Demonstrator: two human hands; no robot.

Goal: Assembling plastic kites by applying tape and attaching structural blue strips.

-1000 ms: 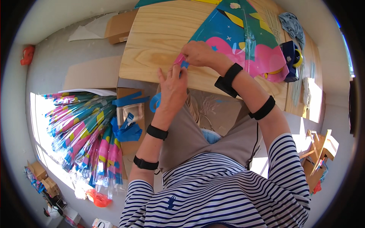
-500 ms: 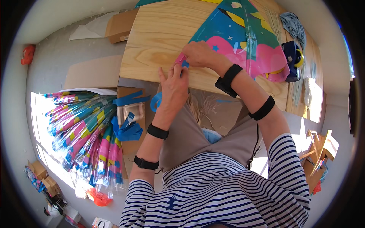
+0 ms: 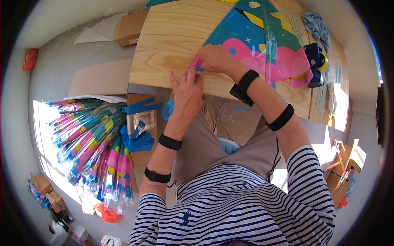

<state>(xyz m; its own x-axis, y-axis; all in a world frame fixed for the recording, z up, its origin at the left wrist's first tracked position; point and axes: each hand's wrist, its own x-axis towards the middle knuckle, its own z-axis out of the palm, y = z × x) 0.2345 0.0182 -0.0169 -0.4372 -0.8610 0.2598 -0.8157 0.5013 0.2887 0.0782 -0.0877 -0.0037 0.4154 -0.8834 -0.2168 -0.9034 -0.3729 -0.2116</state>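
A colorful kite point(image 3: 240, 30) of thin printed sheet, in teal, pink and yellow, lies flat over the wooden table. Its pointed pink left corner, with a bit of blue on it, comes down to the table's near edge. My right hand point(image 3: 214, 58) is closed over that corner, knuckles up. Just below it, my left hand point(image 3: 187, 93) pinches the tip between thumb and forefinger, its outer fingers raised. What lies under the right fingertips is hidden.
Left of my legs, many wrapped kites point(image 3: 90, 139) are heaped by a cardboard box point(image 3: 141, 98) hung with blue strips point(image 3: 137, 139). On the table's right are a tape dispenser point(image 3: 317, 65), thin rods point(image 3: 328, 92) and a grey-blue cloth point(image 3: 317, 28).
My right forearm has shifted slightly left. Both hands stay at the kite's corner, almost unmoved.
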